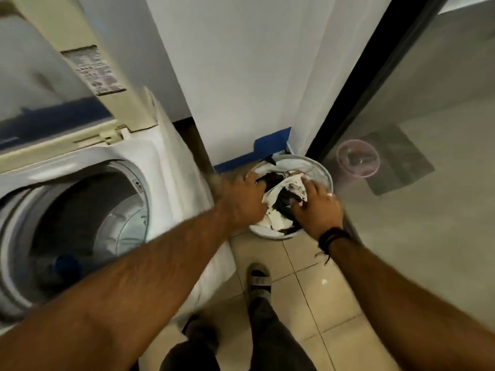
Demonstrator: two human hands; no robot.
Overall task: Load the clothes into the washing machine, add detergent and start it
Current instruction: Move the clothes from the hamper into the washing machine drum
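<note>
**A:** Head view, looking down. Both hands are in the round laundry basket (325, 172), which stands on the tiled floor (308, 285) just to the right of the washing machine (160, 167). What do the hands hold?

**B:** The left hand (242, 200) reaches into the basket's left side, fingers bent down among the clothes (278, 194); whether they have closed on cloth cannot be told, since the fingertips are hidden. The right hand (317, 207), on the basket's right side, has its fingers curled into a white piece of the pile and appears to grip it.

**A:** And the machine?

**B:** Its lid (80, 84) stands raised and the drum (88, 220) is open, left of the basket. The drum's contents are too blurred to name.

**A:** Risks from this position?

**B:** Probably three. A loose, tangled armful may shed a garment onto the floor between basket and machine. A trailing piece could catch on the basket's rim and tip it. The raised lid sits above the drum and might be knocked during the swing leftward.
</note>
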